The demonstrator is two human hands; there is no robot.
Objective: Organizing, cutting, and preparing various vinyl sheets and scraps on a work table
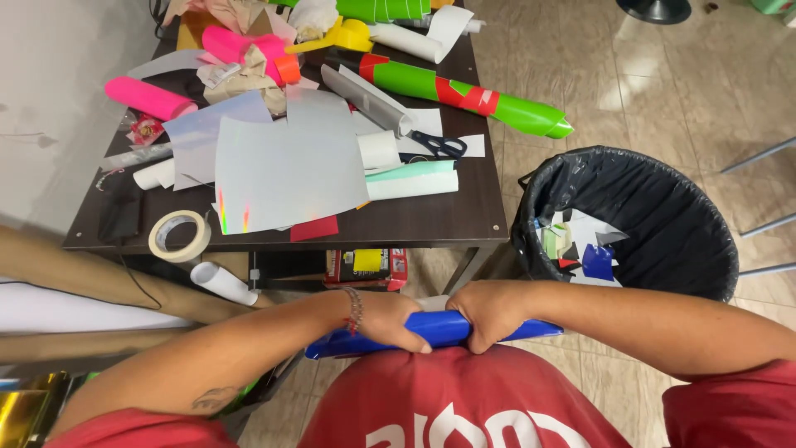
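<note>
A glossy blue roll of sheet material [438,328] lies crosswise against my red shirt. My left hand [390,319] is closed around its left part, a bead bracelet on the wrist. My right hand [491,314] grips it just to the right, knuckles up. Both hands sit close together near the roll's middle. The roll's ends stick out on either side of my fists.
A dark table [431,224] ahead holds a silvery sheet [286,170], white and pink rolls, a green roll with red bands [473,98], scissors [439,147] and a tape ring [179,235]. A black-lined bin [655,207] with paper scraps stands at right. Cardboard tubes [83,278] lie at left.
</note>
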